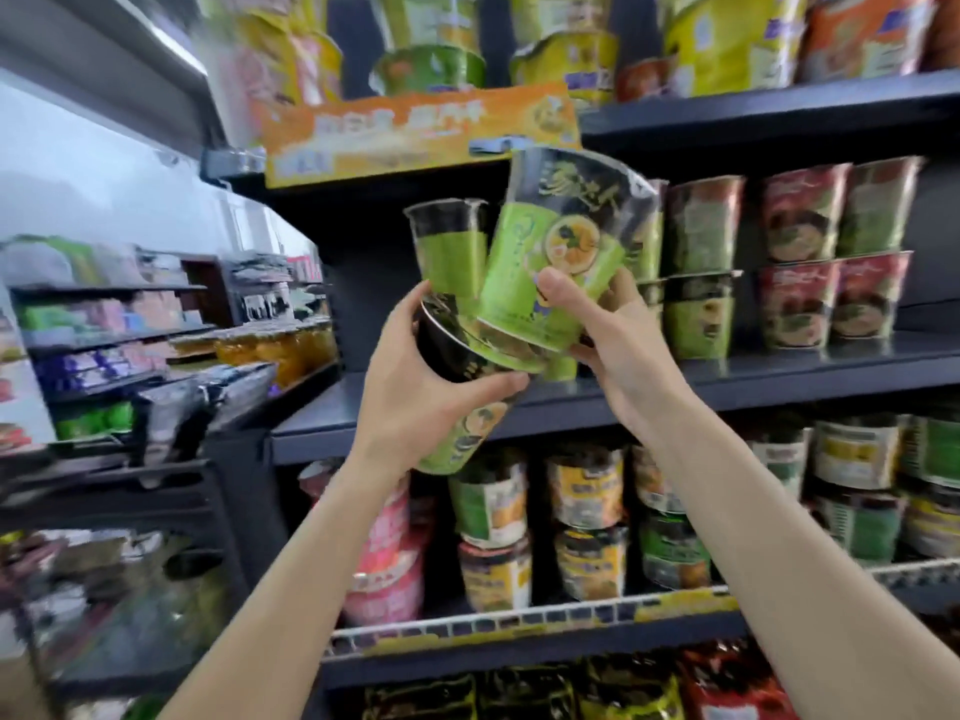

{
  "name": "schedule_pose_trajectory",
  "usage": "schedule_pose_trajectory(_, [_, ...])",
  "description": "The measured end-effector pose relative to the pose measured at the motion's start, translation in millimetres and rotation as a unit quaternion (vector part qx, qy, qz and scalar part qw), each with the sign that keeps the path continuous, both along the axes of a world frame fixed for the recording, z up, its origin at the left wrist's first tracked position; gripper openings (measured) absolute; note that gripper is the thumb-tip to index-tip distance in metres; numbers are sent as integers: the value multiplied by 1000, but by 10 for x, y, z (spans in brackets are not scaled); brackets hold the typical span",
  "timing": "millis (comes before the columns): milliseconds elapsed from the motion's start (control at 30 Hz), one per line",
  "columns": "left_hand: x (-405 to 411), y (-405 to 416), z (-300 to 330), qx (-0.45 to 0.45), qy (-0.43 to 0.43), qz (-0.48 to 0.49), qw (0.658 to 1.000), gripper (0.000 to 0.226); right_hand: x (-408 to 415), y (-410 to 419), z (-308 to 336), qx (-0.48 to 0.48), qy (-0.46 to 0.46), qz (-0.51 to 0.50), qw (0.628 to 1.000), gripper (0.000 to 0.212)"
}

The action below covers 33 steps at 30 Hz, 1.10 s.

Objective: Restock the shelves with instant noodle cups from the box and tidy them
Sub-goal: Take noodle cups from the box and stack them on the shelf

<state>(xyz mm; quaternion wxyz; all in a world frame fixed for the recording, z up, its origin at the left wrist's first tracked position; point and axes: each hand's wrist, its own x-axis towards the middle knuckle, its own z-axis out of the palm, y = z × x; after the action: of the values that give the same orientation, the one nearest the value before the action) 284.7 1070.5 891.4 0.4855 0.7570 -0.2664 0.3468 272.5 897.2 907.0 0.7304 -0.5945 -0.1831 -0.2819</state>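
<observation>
My left hand grips a green and black noodle cup that is tilted, its black lid facing up and left. My right hand holds a second green cup by its base, leaning left above the first one. Behind them a third green cup stands upright on the dark middle shelf. Both held cups hover in front of this shelf's left part. The box is not in view.
Green and red cups are stacked two high on the middle shelf's right. More cups fill the shelf above and the shelf below. An orange sign hangs on the upper shelf edge. A side aisle with goods lies left.
</observation>
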Motion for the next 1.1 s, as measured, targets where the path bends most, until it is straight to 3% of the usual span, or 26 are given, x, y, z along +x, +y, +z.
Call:
schedule_pose_trajectory(133, [284,445,196,-1,-76,96,992,116,317,543,292,-50,-48,-41,997,91])
schedule_pose_trajectory(233, [563,634,248,-21,-78,141,987,113,548,875,410,-94,-70,-90,989,89])
schedule_pose_trajectory(367, [951,771,226,-68,-2,119,990,116,825,1189,449,-134,-96,-162,973,94])
schedule_pose_trajectory(467, [1114,801,161,-84,62,93,990,105,964,1316,434,-180,-100,-205,957,97])
schedule_pose_trajectory(567, [1185,841,88,-80,65,74,992,94,998,1361,368,-252,-112,-246,929,105])
schedule_pose_trajectory(700, [1064,894,28,-73,45,24,996,109,929,1338,310,-265,-111,-266,920,104])
schedule_pose_trajectory(833, [963,904,-43,-76,26,9,997,101,844,1334,333,-326,-85,-271,902,104])
schedule_pose_trajectory(1100, [1179,975,16,-133,101,12,986,101,1020,1506,574,-390,-11,-240,889,114])
